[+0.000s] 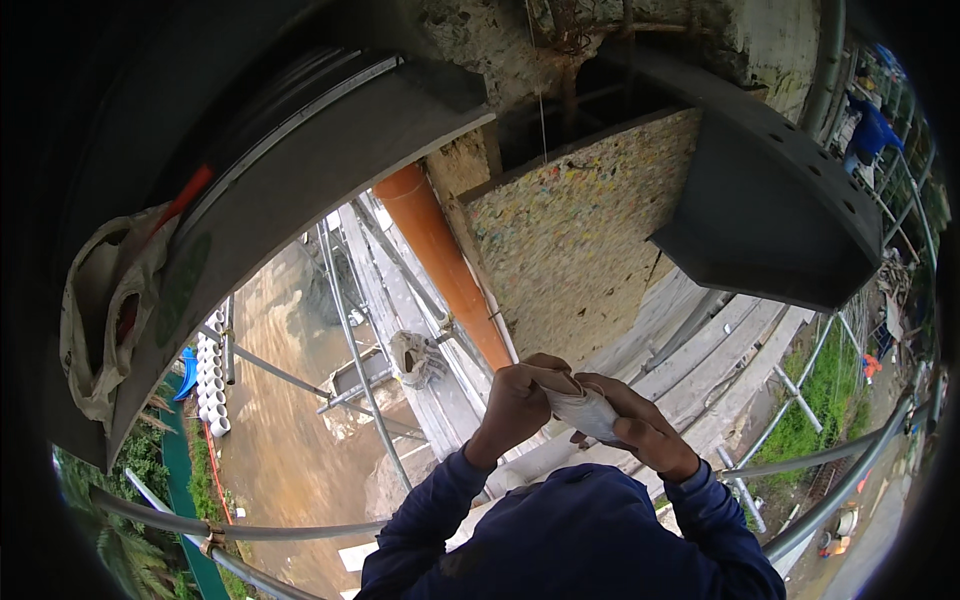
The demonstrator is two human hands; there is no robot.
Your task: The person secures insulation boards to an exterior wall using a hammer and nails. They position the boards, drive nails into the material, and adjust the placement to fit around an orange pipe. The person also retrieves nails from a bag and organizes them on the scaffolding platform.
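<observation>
Close to my chest, both hands hold a small whitish bundle (585, 412). It looks like a roll or folded cloth, but its exact kind does not show. My left hand (520, 402) is closed with its fingers bent at the bundle's upper left side. My right hand (648, 425) wraps the other side, its thumb lying against the white surface. Just beyond the hands, an orange pipe (435, 265) slants down beside a speckled board (575, 225).
Scaffold planks (715, 355) run below me, with a whitish bag (412, 358) on them. A dark steel beam (330, 160) bears an open canvas bag (110, 310). Another steel piece (770, 220) juts at right. Rails (310, 530) surround me; a blue-clad person (873, 130) is far right.
</observation>
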